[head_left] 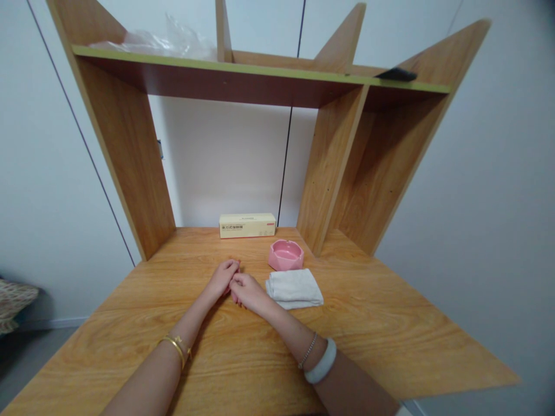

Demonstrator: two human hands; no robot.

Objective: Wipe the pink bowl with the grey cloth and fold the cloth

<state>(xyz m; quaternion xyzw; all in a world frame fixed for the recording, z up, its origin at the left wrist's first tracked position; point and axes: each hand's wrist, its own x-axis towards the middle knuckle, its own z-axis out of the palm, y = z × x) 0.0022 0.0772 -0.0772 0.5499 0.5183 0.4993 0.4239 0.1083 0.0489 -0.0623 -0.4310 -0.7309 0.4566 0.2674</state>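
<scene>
My left hand [224, 276] rests on the wooden desk with its fingers curled in. Against it lies my right hand [248, 290], also closed, and the fingertips of both meet. I see nothing held in either hand, though the undersides are hidden. Just right of my right hand is a folded pale grey cloth [295, 288]. Behind the cloth stands a pink faceted ashtray [286, 261]. Farther back, a long cream box [247, 226] with dark print sits near the desk's rear edge.
A wooden shelf unit [338, 167] rises over the back of the desk [368, 329], with side panels left and right. On its upper shelf lie clear plastic wrap [169, 45] and a dark flat object [396, 74]. Patterned fabric [15, 297] shows at far left.
</scene>
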